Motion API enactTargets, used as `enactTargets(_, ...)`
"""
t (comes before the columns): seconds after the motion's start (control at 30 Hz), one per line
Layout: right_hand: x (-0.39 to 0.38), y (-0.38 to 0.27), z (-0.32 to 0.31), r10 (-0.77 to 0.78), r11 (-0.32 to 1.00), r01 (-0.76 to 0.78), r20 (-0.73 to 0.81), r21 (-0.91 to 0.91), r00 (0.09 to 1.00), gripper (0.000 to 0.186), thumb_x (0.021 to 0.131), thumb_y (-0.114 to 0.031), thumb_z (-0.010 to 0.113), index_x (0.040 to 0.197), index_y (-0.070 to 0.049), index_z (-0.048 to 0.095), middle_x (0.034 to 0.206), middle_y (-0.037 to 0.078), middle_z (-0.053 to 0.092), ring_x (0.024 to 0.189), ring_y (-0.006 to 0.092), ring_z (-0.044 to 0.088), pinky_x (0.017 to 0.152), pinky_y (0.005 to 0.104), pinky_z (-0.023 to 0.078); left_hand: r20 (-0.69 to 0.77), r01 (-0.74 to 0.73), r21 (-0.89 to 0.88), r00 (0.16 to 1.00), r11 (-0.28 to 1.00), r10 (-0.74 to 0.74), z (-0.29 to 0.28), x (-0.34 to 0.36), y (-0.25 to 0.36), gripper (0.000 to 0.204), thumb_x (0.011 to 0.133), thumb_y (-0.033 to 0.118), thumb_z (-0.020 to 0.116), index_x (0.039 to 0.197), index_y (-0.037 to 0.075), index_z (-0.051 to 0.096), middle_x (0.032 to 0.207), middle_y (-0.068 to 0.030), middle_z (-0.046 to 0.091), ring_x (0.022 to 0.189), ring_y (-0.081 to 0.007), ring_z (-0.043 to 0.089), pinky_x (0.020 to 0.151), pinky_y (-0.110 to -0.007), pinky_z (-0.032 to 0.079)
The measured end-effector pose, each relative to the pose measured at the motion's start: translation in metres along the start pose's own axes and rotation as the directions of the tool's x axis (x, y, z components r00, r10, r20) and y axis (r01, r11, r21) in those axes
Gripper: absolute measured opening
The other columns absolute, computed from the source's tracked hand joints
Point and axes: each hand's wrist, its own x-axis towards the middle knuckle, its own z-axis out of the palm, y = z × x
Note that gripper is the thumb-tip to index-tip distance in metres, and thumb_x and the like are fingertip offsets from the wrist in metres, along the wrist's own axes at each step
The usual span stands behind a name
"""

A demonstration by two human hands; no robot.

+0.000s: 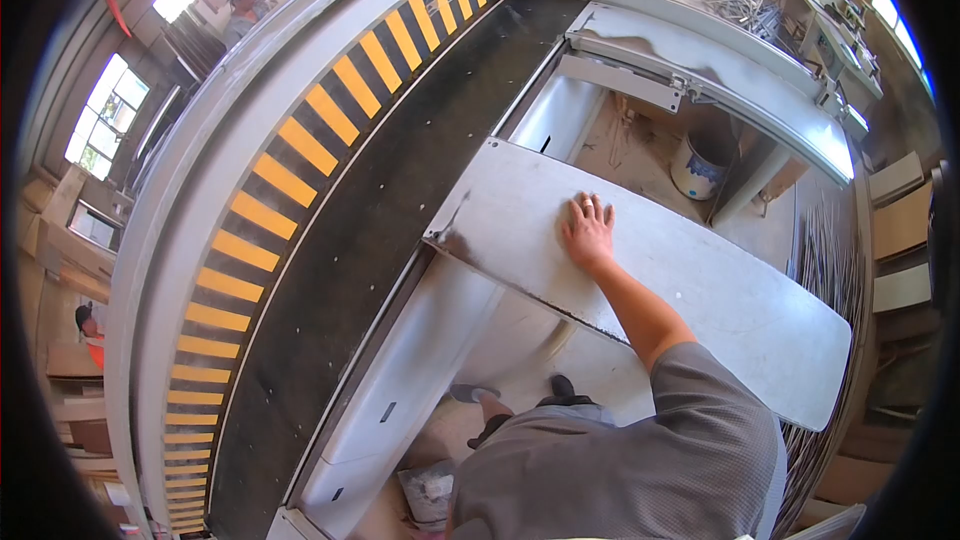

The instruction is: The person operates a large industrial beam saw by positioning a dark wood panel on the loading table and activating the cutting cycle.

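My right hand [588, 230] lies palm down on a long, pale grey metal table panel [690, 280]. Its fingers are spread, with a ring on one of them, and it holds nothing. The panel juts out to the right from a long machine, its far right corners rounded, and dark smudges mark its left end. Beside that end runs a black bed strip [350, 260] dotted with small light spots. My left hand does not show anywhere.
A yellow-and-black striped guard [295, 145] curves along the machine beam. Past the panel stand a grey frame arm [690, 55] and a stained white bucket [703, 162]. Thin strips [830, 270] pile up at right. Two other people [243, 10] are beyond the beam.
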Motion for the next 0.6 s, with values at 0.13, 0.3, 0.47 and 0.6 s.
enactTargets(0.13, -0.001, -0.004, -0.004, 0.007, 1.000, -0.007, 0.007, 0.019, 1.000, 0.057, 0.103, -0.039, 0.050, 0.152, -0.012, 0.046, 0.165, 0.013, 0.034, 0.157, 0.0321, 0.020, 0.127, 0.0563, 0.009, -0.005, 0.019, -0.010, 1.000, 1.000, -0.019, 0.003, -0.003, -0.001, 0.043, 0.094, 0.044, 0.063, 0.117, 0.010, 0.075, 0.111, -0.0206, 0.074, 0.107, -0.0399, 0.070, 0.091, -0.047, 0.055)
enactTargets(0.3, 0.000, -0.001, -0.003, 0.011, 1.000, -0.012, 0.006, 0.026, 1.000, 0.057, 0.103, -0.039, 0.049, 0.152, -0.011, 0.046, 0.165, 0.013, 0.034, 0.157, 0.0320, 0.020, 0.127, 0.0564, 0.009, -0.008, 0.032, -0.010, 0.999, 0.999, -0.032, 0.005, -0.006, -0.001, 0.043, 0.094, 0.044, 0.063, 0.117, 0.010, 0.075, 0.111, -0.0205, 0.074, 0.107, -0.0398, 0.070, 0.091, -0.047, 0.055)
enactTargets(0.47, 0.002, 0.001, 0.003, -0.003, 1.000, 0.004, -0.019, 0.010, 1.000, 0.057, 0.103, -0.039, 0.049, 0.153, -0.012, 0.046, 0.165, 0.012, 0.034, 0.156, 0.0313, 0.021, 0.127, 0.0570, 0.010, -0.007, 0.037, -0.006, 0.999, 0.999, -0.037, 0.006, -0.008, 0.001, 0.043, 0.094, 0.045, 0.063, 0.117, 0.010, 0.075, 0.111, -0.0203, 0.075, 0.107, -0.0397, 0.070, 0.091, -0.046, 0.055)
enactTargets(0.6, 0.003, 0.005, 0.007, -0.003, 1.000, 0.004, -0.029, 0.011, 1.000, 0.058, 0.102, -0.039, 0.051, 0.153, -0.012, 0.045, 0.165, 0.012, 0.035, 0.156, 0.0307, 0.022, 0.127, 0.0568, 0.010, -0.012, 0.040, -0.002, 0.999, 0.999, -0.040, 0.005, -0.012, -0.002, 0.043, 0.094, 0.045, 0.063, 0.118, 0.010, 0.075, 0.111, -0.0202, 0.075, 0.107, -0.0396, 0.070, 0.091, -0.046, 0.055)
